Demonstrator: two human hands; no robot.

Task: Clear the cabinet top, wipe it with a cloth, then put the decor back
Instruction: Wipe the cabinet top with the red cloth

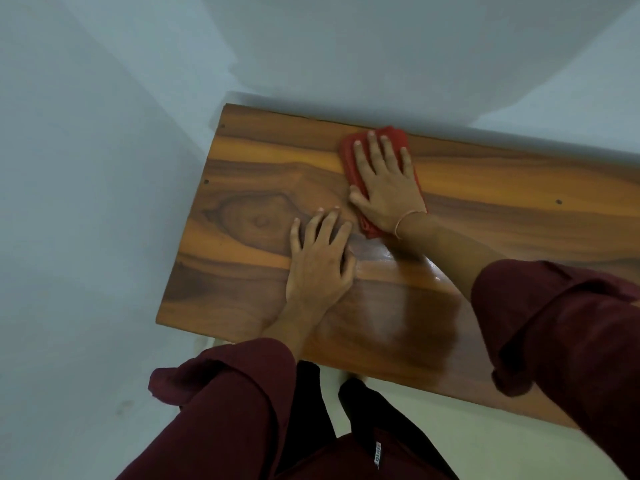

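With our right hand spread flat on the red cloth near the back edge of the cabinet top and our left hand braced open beside it, we judge the cloth soft, light and best driven by palm pressure.

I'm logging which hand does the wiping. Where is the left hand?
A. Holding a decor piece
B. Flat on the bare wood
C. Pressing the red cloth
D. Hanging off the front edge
B: the left hand lies with its fingers spread on the bare cabinet top, while the right hand presses the red cloth.
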